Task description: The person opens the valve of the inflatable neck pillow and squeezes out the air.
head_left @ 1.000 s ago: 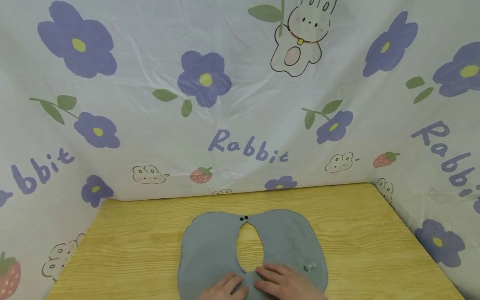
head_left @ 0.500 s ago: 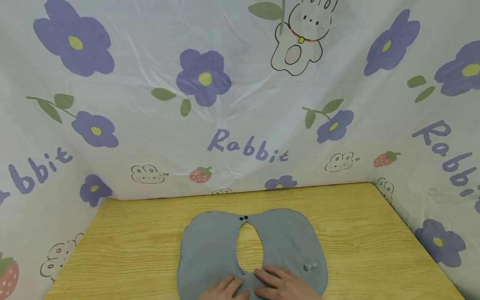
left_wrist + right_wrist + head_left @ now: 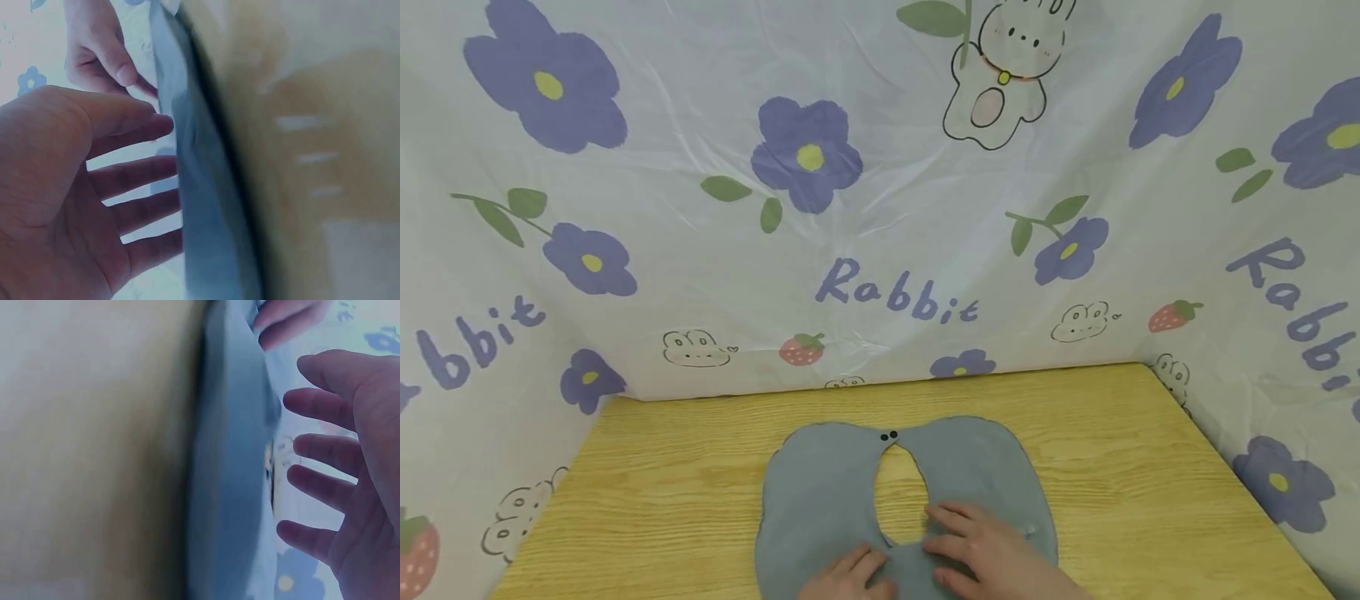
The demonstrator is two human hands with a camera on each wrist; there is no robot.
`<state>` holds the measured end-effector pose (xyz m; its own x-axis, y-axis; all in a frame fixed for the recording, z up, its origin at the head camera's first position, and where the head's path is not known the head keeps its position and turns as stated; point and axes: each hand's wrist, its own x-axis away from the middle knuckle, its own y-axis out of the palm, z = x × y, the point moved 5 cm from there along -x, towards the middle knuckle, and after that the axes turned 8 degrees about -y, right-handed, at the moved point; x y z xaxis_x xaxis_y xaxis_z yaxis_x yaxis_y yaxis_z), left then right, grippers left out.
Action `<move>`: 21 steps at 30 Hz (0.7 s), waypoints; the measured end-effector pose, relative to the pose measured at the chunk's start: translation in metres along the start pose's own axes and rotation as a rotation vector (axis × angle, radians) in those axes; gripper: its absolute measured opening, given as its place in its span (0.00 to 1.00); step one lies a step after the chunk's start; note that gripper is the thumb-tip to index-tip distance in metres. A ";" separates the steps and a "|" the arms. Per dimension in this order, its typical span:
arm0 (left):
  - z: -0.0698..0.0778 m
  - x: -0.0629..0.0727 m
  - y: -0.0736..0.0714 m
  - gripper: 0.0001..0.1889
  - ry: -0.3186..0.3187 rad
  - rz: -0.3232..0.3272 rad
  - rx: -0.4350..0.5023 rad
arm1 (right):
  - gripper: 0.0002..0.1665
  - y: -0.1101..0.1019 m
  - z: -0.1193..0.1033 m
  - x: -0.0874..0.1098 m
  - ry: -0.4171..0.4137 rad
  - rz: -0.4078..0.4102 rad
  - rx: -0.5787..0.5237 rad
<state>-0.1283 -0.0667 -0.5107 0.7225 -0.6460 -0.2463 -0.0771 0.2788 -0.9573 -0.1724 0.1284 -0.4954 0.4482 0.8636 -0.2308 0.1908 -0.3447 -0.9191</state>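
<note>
A grey-blue bib [image 3: 820, 492] lies flat on the wooden table in the head view, its neck hole toward the middle and two dark snaps [image 3: 888, 436] at the far end. My left hand [image 3: 850, 575] rests with extended fingertips on the near left part, below the neck hole. In the left wrist view the fingers of that left hand [image 3: 81, 181] meet the cloth. Over the near right part is my right hand [image 3: 988, 554], fingers spread. The right wrist view has this right hand [image 3: 356, 450] with its fingertips slightly off the bib [image 3: 231, 462]. Neither hand grips anything.
Wood-grained table [image 3: 685, 467] surrounds the bib. Behind and at both sides hangs a white sheet [image 3: 880, 225] printed with purple flowers, rabbits and strawberries.
My right hand has shifted a little to the right and away from me, and now covers part of the small mark on the bib. The left hand and the bib stay nearly in place.
</note>
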 end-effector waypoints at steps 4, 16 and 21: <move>-0.010 -0.011 -0.022 0.08 -0.067 0.001 0.003 | 0.18 -0.010 0.017 -0.006 0.130 -0.004 -0.006; -0.061 -0.037 -0.056 0.15 -0.379 0.107 0.077 | 0.29 -0.041 0.063 -0.014 0.317 0.066 0.031; -0.090 -0.050 -0.049 0.17 -0.435 0.137 0.059 | 0.33 -0.039 0.074 -0.024 0.321 0.066 0.087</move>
<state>-0.2223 -0.1123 -0.4655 0.9305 -0.2459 -0.2715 -0.1617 0.3894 -0.9068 -0.2549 0.1486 -0.4774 0.7119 0.6757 -0.1915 0.0828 -0.3516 -0.9325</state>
